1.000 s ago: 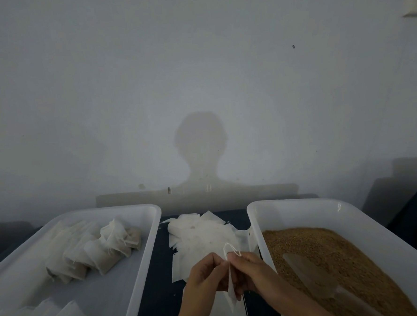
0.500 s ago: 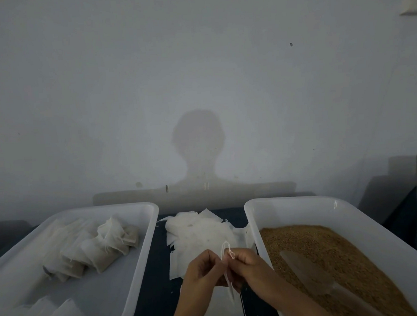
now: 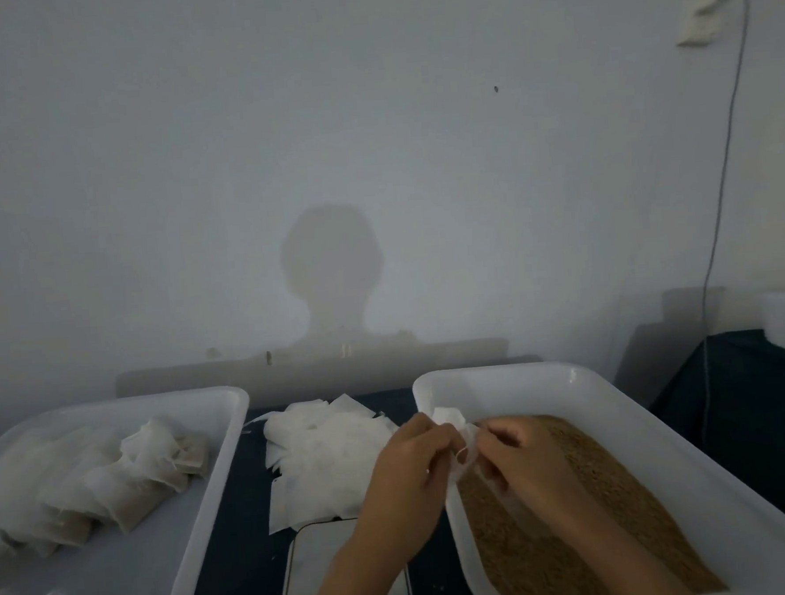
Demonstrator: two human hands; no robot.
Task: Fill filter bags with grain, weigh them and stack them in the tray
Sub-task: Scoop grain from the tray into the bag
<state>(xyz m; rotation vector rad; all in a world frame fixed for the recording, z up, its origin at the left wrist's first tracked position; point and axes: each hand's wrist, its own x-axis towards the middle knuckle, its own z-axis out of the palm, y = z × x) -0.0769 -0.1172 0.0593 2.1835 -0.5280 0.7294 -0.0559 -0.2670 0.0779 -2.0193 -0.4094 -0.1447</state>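
Note:
Both hands hold one empty white filter bag (image 3: 453, 420) over the left rim of the grain tray (image 3: 496, 373). My left hand (image 3: 410, 468) pinches one side of the bag's mouth, my right hand (image 3: 515, 455) pinches the other, with the bag's drawstring between them. Brown grain (image 3: 614, 490) fills the right tray. A loose pile of empty filter bags (image 3: 326, 453) lies on the dark table between the trays. Filled bags (image 3: 135, 478) lie heaped in the left white tray (image 3: 210, 506). The scale (image 3: 325, 572) shows under my left forearm.
A grey wall stands close behind the table. A cable (image 3: 717, 231) hangs from a wall socket (image 3: 700, 21) at the upper right. A dark cloth-covered surface (image 3: 755, 394) sits to the right of the grain tray.
Both hands moved right with the bag, from above the scale to over the grain tray's left rim, and pulled apart at the bag's mouth. The scoop in the grain is now hidden by my right arm.

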